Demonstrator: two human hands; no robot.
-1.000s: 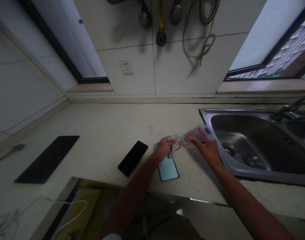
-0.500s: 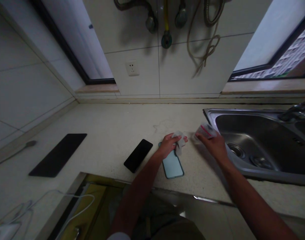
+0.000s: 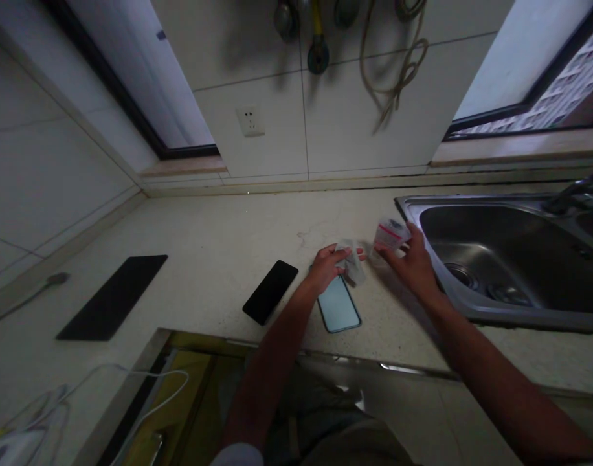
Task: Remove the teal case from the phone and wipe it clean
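Observation:
My left hand (image 3: 324,268) is closed on a small translucent plastic bag (image 3: 353,264), crumpled between thumb and fingers. To its right, my right hand (image 3: 413,262) pinches a clear zip bag (image 3: 390,233) with a red stripe along it; a dark bit shows near its top, too blurred to name. Below the left hand a phone with a pale blue face (image 3: 341,309) lies on the counter, its upper end partly hidden. Left of that forearm rests a black phone (image 3: 271,291).
A steel sink (image 3: 452,307) is set into the counter (image 3: 219,246) at right. On the left lie a black mat (image 3: 114,298) and a white cable (image 3: 173,373). A socket (image 3: 250,121) and pipe ends are on the tiled wall behind.
My view has tilted down slightly. The right hand has turned the zip bag, so its striped side shows more, and the bag in my left hand looks more spread out.

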